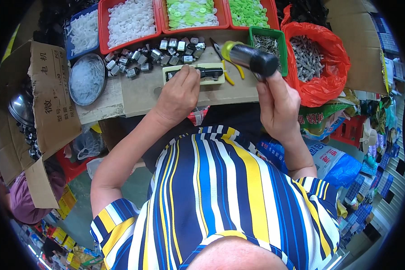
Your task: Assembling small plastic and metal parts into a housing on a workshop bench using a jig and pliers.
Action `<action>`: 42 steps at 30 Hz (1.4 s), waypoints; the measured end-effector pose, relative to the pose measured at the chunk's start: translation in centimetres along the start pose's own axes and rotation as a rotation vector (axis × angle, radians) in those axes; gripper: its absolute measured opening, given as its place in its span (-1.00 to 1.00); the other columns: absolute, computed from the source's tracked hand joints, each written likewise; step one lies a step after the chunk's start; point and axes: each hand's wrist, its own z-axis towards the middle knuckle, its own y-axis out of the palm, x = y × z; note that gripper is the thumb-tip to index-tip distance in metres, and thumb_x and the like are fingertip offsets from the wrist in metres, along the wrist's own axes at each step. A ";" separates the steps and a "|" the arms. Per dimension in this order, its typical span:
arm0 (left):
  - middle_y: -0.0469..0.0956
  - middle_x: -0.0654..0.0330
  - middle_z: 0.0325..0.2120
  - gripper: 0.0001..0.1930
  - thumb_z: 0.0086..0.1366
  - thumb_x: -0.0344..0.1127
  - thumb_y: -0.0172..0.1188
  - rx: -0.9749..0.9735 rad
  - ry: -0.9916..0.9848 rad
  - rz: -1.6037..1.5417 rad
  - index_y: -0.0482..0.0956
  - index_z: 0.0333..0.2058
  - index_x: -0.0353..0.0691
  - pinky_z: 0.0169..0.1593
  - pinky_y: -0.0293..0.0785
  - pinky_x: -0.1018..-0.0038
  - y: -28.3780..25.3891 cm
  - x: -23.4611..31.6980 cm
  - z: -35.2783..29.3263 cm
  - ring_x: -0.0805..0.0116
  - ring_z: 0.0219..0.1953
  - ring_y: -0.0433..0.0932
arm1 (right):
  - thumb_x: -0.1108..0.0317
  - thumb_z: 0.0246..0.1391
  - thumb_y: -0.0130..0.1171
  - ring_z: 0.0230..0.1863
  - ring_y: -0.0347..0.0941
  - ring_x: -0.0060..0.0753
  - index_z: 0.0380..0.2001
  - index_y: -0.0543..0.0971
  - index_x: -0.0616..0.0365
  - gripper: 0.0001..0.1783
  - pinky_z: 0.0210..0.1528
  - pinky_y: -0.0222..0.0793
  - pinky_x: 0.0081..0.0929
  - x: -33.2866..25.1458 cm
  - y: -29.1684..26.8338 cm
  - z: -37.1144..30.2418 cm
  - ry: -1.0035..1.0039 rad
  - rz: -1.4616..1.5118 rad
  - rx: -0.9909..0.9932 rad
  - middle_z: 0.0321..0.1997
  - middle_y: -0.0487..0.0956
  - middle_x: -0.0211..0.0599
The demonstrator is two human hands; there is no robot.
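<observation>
Red plastic bins point(103, 35): we see three, cut off at the top, with white pieces point(130, 22), green and white discs point(191, 12), and light green pieces point(247, 12).
Smaller containers: the green bin point(285, 50) keeps thin metal pieces point(265, 43); the red bag point(317, 96), grey ones.
Pale tray point(213, 82): the dark device point(210, 72) lies inside, long axis left to right.
Left hand point(180, 92): fingers bent together over the device's left end; we cannot tell if they grip.
Right hand point(279, 101): curled around a mallet-like tool point(247, 56), handle mostly hidden; its head slants, yellow end to upper left, black end to lower right.
</observation>
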 end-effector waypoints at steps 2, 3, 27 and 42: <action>0.54 -0.06 -0.10 -0.59 0.04 -0.49 0.18 -0.002 0.004 0.006 0.58 -0.08 -0.52 -0.04 0.59 0.36 0.3 0.2 0.1 0.06 0.01 0.58 | 0.48 0.17 0.18 -0.39 0.55 0.01 0.18 0.40 0.20 -0.51 -0.35 0.42 -0.12 0.7 1.5 -1.1 0.016 -0.058 -0.081 -0.35 0.58 -0.09; 0.54 -0.06 -0.10 -0.59 0.04 -0.49 0.18 -0.002 0.009 0.003 0.58 -0.08 -0.52 -0.04 0.59 0.36 0.3 0.2 0.2 0.06 0.01 0.58 | 0.46 0.19 0.16 -0.41 0.54 0.05 0.13 0.41 0.19 -0.56 -0.37 0.42 -0.09 1.8 2.7 -1.5 0.150 -0.100 -0.369 -0.39 0.57 -0.11; 0.47 -0.16 0.00 -0.56 0.06 -0.51 0.16 0.063 -0.149 -0.124 0.52 -0.04 -0.59 0.11 0.52 0.28 0.4 3.5 -1.2 -0.04 0.10 0.49 | 0.40 0.16 0.17 -0.42 0.61 -0.01 0.02 0.48 0.18 -0.65 -0.38 0.49 -0.13 -1.3 2.7 3.7 -0.168 0.077 0.013 -0.42 0.63 -0.07; 0.58 -0.09 -0.14 -0.67 0.11 -0.53 0.21 0.169 -0.241 -0.174 0.59 -0.12 -0.50 0.08 0.54 0.26 0.0 2.1 -1.8 -0.01 0.00 0.57 | 0.32 0.22 0.19 -0.42 0.61 0.03 0.01 0.51 0.16 -0.68 -0.42 0.52 -0.19 0.7 4.1 3.5 -0.067 0.092 -0.036 -0.39 0.65 -0.08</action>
